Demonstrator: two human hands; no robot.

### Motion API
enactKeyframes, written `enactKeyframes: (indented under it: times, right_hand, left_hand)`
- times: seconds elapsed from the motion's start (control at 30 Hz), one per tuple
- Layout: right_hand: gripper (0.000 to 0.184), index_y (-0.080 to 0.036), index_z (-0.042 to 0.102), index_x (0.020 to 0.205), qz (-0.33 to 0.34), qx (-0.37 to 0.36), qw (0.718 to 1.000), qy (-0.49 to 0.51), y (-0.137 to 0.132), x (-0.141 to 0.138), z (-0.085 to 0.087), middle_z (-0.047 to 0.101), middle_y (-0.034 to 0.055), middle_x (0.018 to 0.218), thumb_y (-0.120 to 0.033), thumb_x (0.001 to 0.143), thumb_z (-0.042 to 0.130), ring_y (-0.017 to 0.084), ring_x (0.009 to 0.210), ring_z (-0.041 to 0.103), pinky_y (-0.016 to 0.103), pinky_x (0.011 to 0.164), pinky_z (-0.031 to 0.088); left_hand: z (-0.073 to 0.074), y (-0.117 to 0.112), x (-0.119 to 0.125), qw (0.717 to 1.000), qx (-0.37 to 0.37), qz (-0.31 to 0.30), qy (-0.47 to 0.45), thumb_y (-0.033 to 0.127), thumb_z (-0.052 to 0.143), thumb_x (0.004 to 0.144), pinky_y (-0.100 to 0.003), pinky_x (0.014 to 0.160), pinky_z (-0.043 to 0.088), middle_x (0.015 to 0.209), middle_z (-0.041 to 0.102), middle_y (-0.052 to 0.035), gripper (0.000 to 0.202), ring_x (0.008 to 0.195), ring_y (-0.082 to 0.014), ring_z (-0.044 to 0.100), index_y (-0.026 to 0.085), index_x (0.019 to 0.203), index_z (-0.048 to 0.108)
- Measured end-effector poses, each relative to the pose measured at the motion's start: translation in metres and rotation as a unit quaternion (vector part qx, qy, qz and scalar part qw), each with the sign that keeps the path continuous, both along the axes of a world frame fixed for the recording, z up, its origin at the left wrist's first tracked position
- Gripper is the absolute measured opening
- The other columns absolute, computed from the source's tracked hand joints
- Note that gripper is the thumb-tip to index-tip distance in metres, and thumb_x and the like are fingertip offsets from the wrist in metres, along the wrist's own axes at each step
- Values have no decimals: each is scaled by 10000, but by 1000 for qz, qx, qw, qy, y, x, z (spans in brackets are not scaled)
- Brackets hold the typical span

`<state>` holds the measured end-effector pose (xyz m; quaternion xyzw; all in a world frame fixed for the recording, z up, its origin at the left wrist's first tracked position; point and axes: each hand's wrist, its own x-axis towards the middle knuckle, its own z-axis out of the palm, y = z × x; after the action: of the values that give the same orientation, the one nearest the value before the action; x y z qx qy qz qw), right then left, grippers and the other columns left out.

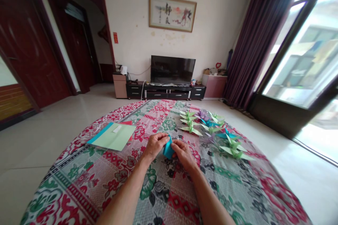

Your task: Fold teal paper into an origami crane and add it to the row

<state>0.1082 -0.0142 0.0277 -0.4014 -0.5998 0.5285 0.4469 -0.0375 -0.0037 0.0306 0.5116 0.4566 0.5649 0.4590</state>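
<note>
A folded piece of teal paper point(168, 149) is pinched between both my hands over the floral tablecloth point(111, 186). My left hand point(155, 145) grips its left edge with fingers curled. My right hand point(182, 151) holds the right side, fingers closed on it. Both forearms reach in from the bottom of the view.
A stack of paper sheets point(114, 135), green on top, lies to the left. Several folded paper cranes point(211, 128) in green, teal and purple lie to the right. Beyond the round table stand a TV point(173, 69) on a low cabinet, a doorway on the left and a window on the right.
</note>
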Motion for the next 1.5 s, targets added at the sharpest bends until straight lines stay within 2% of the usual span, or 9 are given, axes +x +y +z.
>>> enactKeyframes:
  times: [0.27, 0.5, 0.67, 0.83, 0.97, 1.07, 1.17, 1.27, 1.5]
  right_hand:
    - [274, -155, 599, 690, -6, 2, 1000, -3, 1, 0, -1, 504, -34, 563, -424, 730, 562, 88, 494, 449, 200, 467, 372]
    - [335, -181, 579, 963, 1, 5, 998, 63, 11, -1, -17, 626, 6, 773, -318, 659, 612, 116, 609, 539, 218, 544, 444]
    - [445, -176, 519, 1103, -124, 71, 989, -45, 28, -4, -33, 631, 34, 854, -258, 667, 556, 109, 577, 538, 218, 510, 432]
    - [269, -182, 594, 959, -191, 206, 924, -261, 40, -5, -30, 641, 53, 906, -165, 701, 519, 164, 768, 579, 289, 737, 445]
    - [196, -169, 621, 907, -176, 244, 881, -364, 41, -5, -26, 611, 69, 879, -154, 758, 495, 177, 811, 563, 276, 770, 423]
    - [191, -171, 630, 918, -169, 267, 861, -399, 39, -4, -30, 584, 90, 995, -167, 782, 496, 192, 909, 537, 283, 826, 408]
    - [187, -179, 644, 906, -158, 296, 843, -420, 38, -4, -33, 558, 93, 1072, -188, 815, 480, 201, 979, 502, 299, 881, 383]
    - [216, -180, 659, 893, -142, 304, 833, -440, 36, -4, -32, 575, 87, 1018, -200, 849, 449, 196, 954, 496, 298, 879, 381]
    - [274, -233, 675, 971, -108, 309, 827, -458, 27, -3, -23, 576, 64, 972, -202, 880, 418, 176, 931, 492, 277, 859, 369]
  left_hand:
    - [-3, 1, -2, 1000, 15, 8, 22, 364, 656, 653, -192, 526, 410, 614, 625, 2, 290, 528, -86, 507, 117, 803, 687]
    - [-12, 19, 5, 998, -33, 49, -5, 389, 639, 624, -190, 449, 379, 513, 543, 40, 275, 446, -77, 460, 124, 699, 650]
    - [-15, 43, 10, 992, -55, 93, 67, 326, 592, 673, -193, 451, 384, 522, 558, 43, 258, 428, -81, 468, 141, 840, 656]
    - [-17, 66, 14, 942, 12, 157, 296, 217, 588, 699, -213, 602, 427, 661, 658, -6, 282, 597, -121, 582, 167, 971, 641]
    - [-19, 77, 17, 893, 40, 122, 431, 236, 530, 775, -225, 698, 423, 783, 688, -18, 170, 743, -140, 614, 215, 870, 669]
    - [-22, 79, 18, 858, 67, 90, 501, 245, 465, 834, -231, 730, 414, 854, 678, -24, 210, 802, -143, 602, 232, 881, 669]
    - [-27, 78, 16, 817, 129, 58, 559, 246, 424, 866, -256, 782, 404, 875, 638, -52, 243, 868, -164, 566, 210, 866, 664]
    - [-30, 77, 12, 787, 167, 48, 591, 254, 401, 879, -292, 798, 400, 874, 595, -79, 283, 902, -194, 521, 185, 800, 664]
    - [-27, 79, 3, 784, 205, 17, 586, 272, 439, 870, -310, 884, 368, 877, 606, -47, 257, 908, -173, 508, 215, 834, 686]
